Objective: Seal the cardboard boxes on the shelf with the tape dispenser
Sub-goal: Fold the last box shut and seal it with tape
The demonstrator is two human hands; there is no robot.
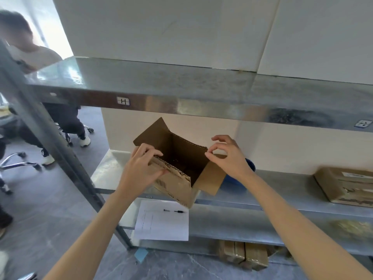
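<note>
An open cardboard box (pixel 177 186) stands on the middle metal shelf (pixel 282 195), its flaps up and its dark inside showing. My left hand (pixel 141 168) grips the near left flap, fingers curled over its corrugated edge. My right hand (pixel 228 156) pinches the top edge of the far right flap between thumb and forefinger. A blue object (pixel 250 164), mostly hidden behind my right hand, lies on the shelf right of the box; I cannot tell what it is.
A taped cardboard box (pixel 347 186) lies at the shelf's right end. The upper shelf (pixel 181 91) overhangs close above. A sheet of paper (pixel 161 225) with a pen (pixel 174 211) lies on the lower shelf. More boxes (pixel 246 255) sit at the bottom. A person (pixel 30 57) sits at left.
</note>
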